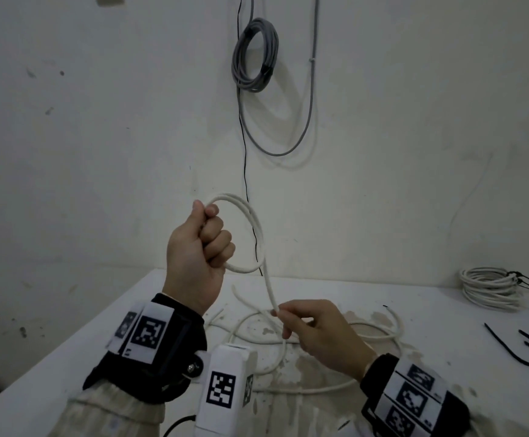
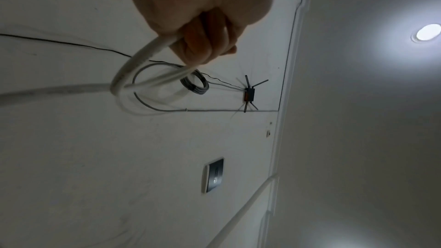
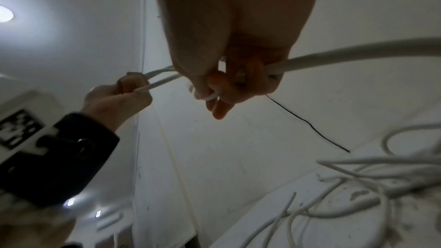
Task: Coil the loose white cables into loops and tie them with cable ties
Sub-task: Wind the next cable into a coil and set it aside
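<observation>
My left hand (image 1: 205, 244) is raised above the table and grips a small coil of white cable (image 1: 250, 222), a couple of loops standing out to its right. In the left wrist view the fist (image 2: 203, 31) is closed round the loops (image 2: 133, 74). From the coil the cable runs down to my right hand (image 1: 301, 323), which pinches it between thumb and fingers just above the table. The right wrist view shows the cable (image 3: 334, 57) passing through those fingers (image 3: 222, 90). The rest of the cable (image 1: 335, 339) lies loose on the table.
A finished white coil (image 1: 490, 287) tied with black ties lies at the back right. Loose black cable ties (image 1: 528, 348) lie at the right edge. A grey coil (image 1: 255, 55) and a thin black wire (image 1: 245, 159) hang on the wall behind the white table (image 1: 67, 357).
</observation>
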Demonstrator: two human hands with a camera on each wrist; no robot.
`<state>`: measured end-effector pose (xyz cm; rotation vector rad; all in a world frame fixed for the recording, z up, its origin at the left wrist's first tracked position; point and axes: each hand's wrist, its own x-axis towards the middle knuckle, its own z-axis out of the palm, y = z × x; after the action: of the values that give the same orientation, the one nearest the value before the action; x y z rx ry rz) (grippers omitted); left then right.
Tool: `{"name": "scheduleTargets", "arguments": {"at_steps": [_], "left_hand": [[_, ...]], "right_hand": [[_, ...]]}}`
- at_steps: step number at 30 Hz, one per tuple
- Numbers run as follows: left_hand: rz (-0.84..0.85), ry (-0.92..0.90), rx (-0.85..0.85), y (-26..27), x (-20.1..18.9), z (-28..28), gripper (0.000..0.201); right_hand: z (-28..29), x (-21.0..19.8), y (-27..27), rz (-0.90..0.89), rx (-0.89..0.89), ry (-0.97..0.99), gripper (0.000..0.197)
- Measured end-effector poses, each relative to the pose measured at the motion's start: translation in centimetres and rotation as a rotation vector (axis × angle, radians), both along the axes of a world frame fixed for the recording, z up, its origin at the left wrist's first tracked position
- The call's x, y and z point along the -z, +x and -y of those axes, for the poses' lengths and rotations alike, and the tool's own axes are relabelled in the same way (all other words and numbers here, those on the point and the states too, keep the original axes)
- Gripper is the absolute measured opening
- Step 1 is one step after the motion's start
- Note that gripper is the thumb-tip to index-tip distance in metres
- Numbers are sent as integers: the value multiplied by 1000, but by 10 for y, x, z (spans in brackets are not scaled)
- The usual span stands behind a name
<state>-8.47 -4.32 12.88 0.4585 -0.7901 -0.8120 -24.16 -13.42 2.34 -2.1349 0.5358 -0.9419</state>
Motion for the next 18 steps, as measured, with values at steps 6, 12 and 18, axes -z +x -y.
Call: {"name": "scheduleTargets", "arguments": {"at_steps": [6, 12, 18], "left_hand": [[385, 11, -256, -19, 11, 4, 33], [1070, -44, -436, -34, 33, 11, 23], [1580, -92, -896, -35, 44, 21, 31]], "right_hand": [[-8, -13, -2, -163, -93, -382, 19], [-13, -43, -13, -140, -138, -502, 18], [-13, -59, -27, -65, -107, -473, 7]]}}
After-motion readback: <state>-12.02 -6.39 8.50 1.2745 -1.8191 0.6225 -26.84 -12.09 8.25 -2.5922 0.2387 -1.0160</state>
